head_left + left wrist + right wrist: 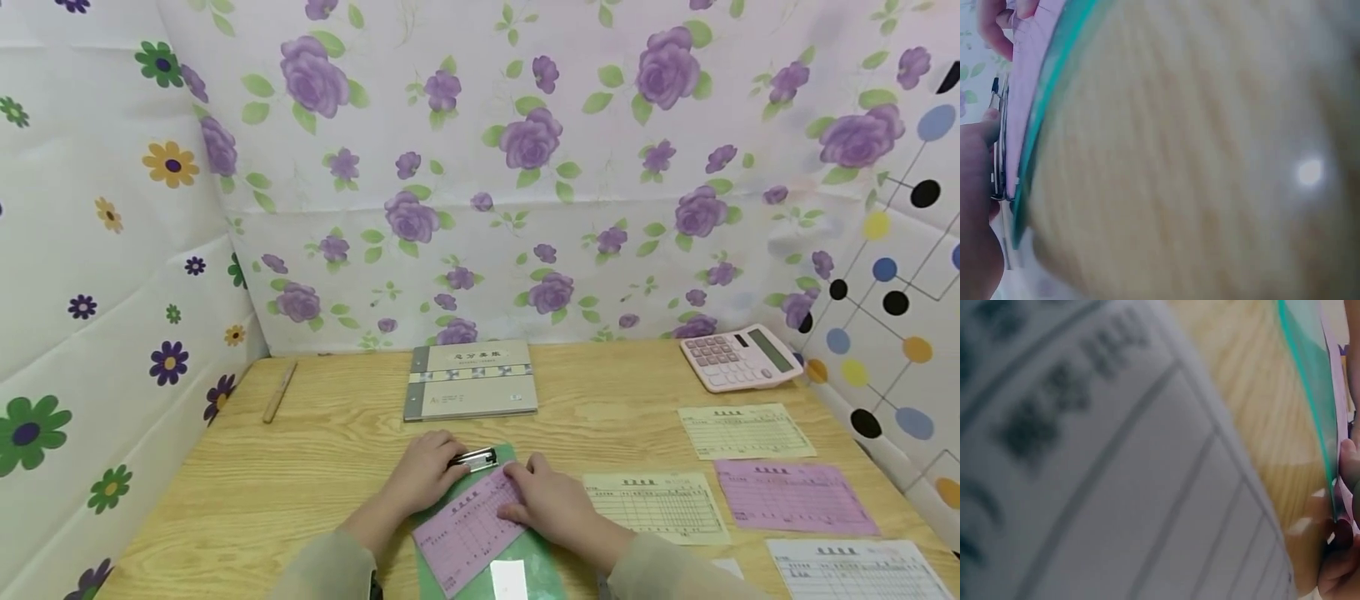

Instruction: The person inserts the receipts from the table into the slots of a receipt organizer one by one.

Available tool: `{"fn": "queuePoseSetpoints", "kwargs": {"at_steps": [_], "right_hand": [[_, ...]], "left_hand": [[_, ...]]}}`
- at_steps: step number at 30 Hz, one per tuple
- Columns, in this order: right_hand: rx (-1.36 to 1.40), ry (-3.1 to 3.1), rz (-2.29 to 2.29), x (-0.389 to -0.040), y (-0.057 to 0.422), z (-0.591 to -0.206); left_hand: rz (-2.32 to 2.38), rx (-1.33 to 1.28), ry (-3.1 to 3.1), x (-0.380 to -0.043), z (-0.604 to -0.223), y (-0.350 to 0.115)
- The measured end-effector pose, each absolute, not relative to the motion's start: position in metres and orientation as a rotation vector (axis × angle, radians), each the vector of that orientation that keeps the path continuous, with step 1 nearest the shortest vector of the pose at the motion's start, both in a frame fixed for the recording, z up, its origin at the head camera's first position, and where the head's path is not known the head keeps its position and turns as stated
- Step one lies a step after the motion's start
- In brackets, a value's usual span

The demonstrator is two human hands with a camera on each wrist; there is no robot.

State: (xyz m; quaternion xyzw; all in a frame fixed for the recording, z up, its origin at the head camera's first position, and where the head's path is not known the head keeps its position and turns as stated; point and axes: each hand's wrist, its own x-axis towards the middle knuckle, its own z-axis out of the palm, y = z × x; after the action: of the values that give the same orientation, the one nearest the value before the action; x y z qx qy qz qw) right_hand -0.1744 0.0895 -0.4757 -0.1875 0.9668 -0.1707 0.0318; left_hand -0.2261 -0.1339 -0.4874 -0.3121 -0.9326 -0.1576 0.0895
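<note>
While the clip (478, 459) at the top of a green clipboard (546, 575) is gripped by the left hand (422, 475) – thumb on one face, fingers curled to the other – a pink slip (474, 532) is pinched near its upper right corner between the thumb and fingers of the right hand (557, 502). The slip is laid slantwise on the clipboard, just below the clip; whether its edge is caught there cannot be told. The clipboard is set on a wooden table (300, 492), near the person. Beyond it a grey-and-cream ledger (472, 379) is seen, with a brown stick (281, 392) far left. To the right, yellow, pink and white forms (797, 497) are spread – a pink calculator (741, 358) placed behind them.
</note>
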Motion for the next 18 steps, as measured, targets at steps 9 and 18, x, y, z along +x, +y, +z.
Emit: {"fn": "queuePoseSetpoints", "kwargs": {"at_steps": [9, 18], "right_hand": [[-0.579, 3.056, -0.525, -0.175, 0.081, -0.482], [-0.704, 3.148, -0.447, -0.168, 0.083, -0.485]], "left_hand": [[-0.533, -0.932, -2.852, -0.228, -0.479, -0.133], [-0.483, -0.937, -2.845, -0.229, -0.476, -0.132]]}}
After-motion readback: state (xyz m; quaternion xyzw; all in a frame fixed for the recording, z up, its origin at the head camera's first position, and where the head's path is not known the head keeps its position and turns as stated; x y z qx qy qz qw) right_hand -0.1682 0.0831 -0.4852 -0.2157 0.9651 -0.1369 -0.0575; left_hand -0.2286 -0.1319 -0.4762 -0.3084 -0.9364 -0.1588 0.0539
